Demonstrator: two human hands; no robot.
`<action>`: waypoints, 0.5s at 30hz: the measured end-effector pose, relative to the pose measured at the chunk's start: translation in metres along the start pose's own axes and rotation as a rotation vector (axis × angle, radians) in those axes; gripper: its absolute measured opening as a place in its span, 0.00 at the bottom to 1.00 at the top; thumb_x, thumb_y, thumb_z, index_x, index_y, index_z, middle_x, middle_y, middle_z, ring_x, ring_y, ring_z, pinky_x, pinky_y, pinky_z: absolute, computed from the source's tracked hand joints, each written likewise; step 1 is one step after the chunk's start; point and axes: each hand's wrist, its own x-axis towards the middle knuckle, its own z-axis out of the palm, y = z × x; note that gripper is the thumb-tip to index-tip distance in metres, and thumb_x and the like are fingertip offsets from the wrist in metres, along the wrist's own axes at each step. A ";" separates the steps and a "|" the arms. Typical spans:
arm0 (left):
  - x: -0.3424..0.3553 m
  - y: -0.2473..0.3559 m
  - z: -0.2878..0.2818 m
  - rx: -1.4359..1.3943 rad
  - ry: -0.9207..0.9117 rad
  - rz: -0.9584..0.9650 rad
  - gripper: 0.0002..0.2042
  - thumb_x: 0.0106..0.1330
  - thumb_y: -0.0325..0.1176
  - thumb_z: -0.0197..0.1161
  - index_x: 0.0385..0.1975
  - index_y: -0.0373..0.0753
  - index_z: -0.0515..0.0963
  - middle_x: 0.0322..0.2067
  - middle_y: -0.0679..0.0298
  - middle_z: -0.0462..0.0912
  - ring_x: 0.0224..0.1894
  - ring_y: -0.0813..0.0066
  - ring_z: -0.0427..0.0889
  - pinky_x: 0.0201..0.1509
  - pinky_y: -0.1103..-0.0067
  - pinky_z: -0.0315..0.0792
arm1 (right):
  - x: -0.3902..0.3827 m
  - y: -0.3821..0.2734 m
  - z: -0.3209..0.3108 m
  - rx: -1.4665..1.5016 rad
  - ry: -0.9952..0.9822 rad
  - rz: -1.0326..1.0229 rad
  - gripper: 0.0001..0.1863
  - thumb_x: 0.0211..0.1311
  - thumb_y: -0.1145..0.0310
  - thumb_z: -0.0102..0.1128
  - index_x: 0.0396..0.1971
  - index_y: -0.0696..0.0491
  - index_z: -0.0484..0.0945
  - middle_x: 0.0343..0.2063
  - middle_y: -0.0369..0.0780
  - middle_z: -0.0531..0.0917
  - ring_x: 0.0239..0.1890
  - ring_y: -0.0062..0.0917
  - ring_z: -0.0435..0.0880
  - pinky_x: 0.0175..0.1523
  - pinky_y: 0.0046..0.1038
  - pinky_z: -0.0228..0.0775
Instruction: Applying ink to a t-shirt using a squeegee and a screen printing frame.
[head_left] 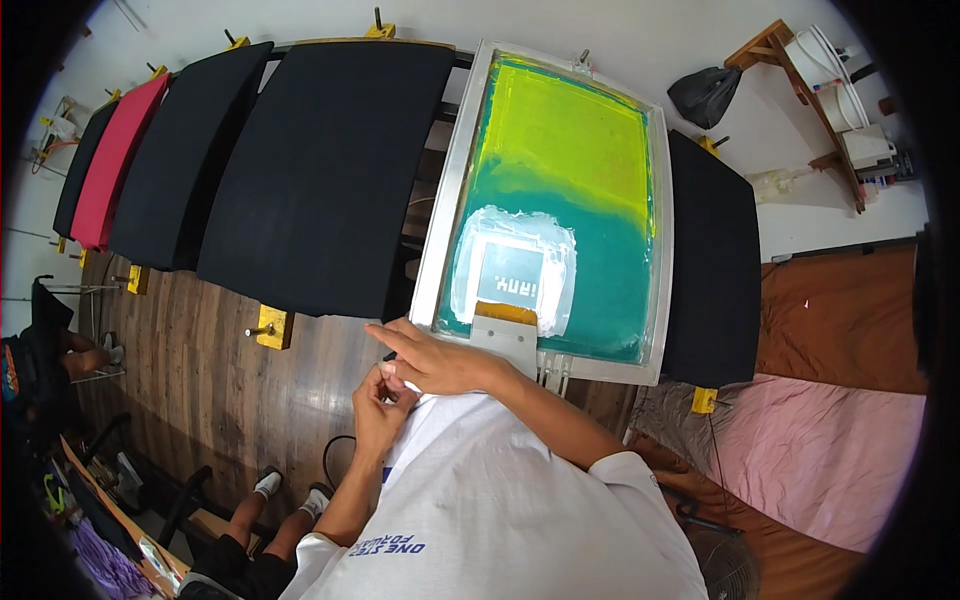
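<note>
Workroom with plank floor [225,320] and pale wall [600,20]. Boards in a row: black board [330,170], further dark ones, one red board [120,165], yellow brackets [275,328] at the ends. Item: screen [660,290], metal-framed, mesh teal and yellow-green, lying between two black boards, just ahead of the person. Item: apparent squeegee [505,340], amber-edged, resting at the screen's near end. Condition: white smear [560,260] around the mesh's small window [510,270], so I judge some spreading already done; the black covers in view look plain, and how much is left cannot be read from here. Left hand [380,405]: fingers bent inward. Right hand [430,360]: above it, one finger stretched out. Both meet near the screen's near left corner; whether they pinch anything, I cannot tell.
</note>
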 end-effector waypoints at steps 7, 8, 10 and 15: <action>0.011 0.003 -0.016 -0.472 -0.126 -0.422 0.13 0.53 0.12 0.64 0.33 0.39 0.78 0.31 0.68 0.82 0.35 0.80 0.81 0.44 0.81 0.77 | -0.002 -0.002 0.010 -0.053 0.073 -0.133 0.31 0.77 0.61 0.40 0.75 0.52 0.46 0.65 0.50 0.58 0.58 0.39 0.73 0.62 0.34 0.67; 0.012 0.000 -0.019 -0.539 -0.127 -0.480 0.13 0.53 0.12 0.64 0.33 0.39 0.78 0.32 0.68 0.82 0.36 0.79 0.82 0.44 0.81 0.78 | -0.003 -0.005 0.012 -0.054 0.070 -0.135 0.31 0.77 0.61 0.40 0.75 0.52 0.46 0.65 0.50 0.58 0.58 0.39 0.73 0.62 0.34 0.67; 0.009 0.014 -0.017 -0.522 -0.128 -0.504 0.12 0.54 0.12 0.64 0.31 0.40 0.78 0.32 0.68 0.82 0.35 0.79 0.82 0.43 0.82 0.78 | -0.004 -0.012 0.015 -0.020 0.055 -0.078 0.31 0.77 0.62 0.42 0.74 0.53 0.48 0.65 0.50 0.58 0.57 0.37 0.74 0.62 0.34 0.68; 0.005 -0.016 -0.029 -0.684 -0.164 -0.493 0.09 0.60 0.16 0.66 0.31 0.41 0.76 0.33 0.67 0.84 0.34 0.79 0.84 0.42 0.84 0.79 | -0.006 0.009 0.023 0.202 0.207 -0.125 0.31 0.77 0.62 0.44 0.74 0.53 0.50 0.62 0.48 0.60 0.54 0.31 0.77 0.60 0.32 0.70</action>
